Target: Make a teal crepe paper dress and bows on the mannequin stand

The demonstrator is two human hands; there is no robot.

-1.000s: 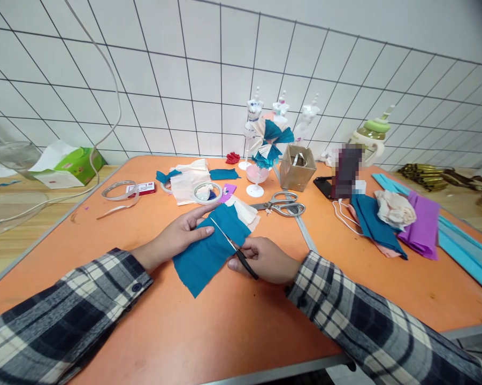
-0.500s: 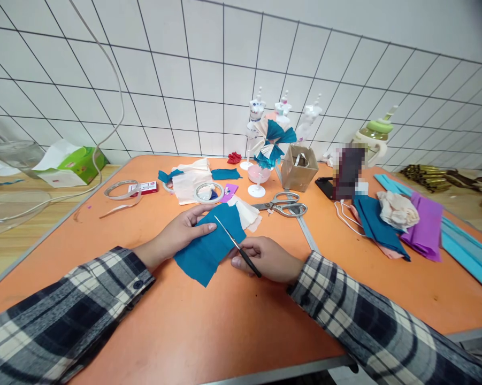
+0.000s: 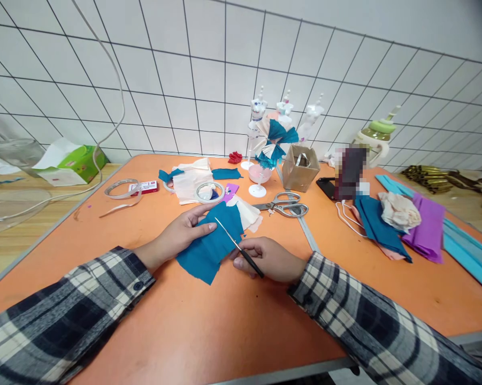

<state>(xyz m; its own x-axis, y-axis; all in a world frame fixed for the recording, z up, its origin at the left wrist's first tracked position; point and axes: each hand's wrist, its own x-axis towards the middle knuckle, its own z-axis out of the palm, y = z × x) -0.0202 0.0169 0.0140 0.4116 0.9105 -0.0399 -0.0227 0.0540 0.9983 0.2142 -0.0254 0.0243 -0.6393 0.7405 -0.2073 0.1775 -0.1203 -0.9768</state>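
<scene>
1. Since a second ago, our teal paper sheet [image 3: 208, 248] has gathered shorter on the orange table [image 3: 208, 331].
2. Our left hand [image 3: 180, 235] presses it with flat fingers. Our right hand [image 3: 270, 260] is closed around small scissors [image 3: 237, 247], whose blades are nearly together over the sheet.
3. We count two pairs of scissors, including the large scissors [image 3: 283, 205], and three white mannequin stands [image 3: 284, 108].

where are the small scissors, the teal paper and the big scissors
small scissors [image 3: 228, 234], head view, on the blade
teal paper [image 3: 206, 250], head view, middle of the sheet
big scissors [image 3: 267, 205], head view, on the blades

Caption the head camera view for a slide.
Left hand grips a teal sheet; right hand holds small scissors across it.
</scene>
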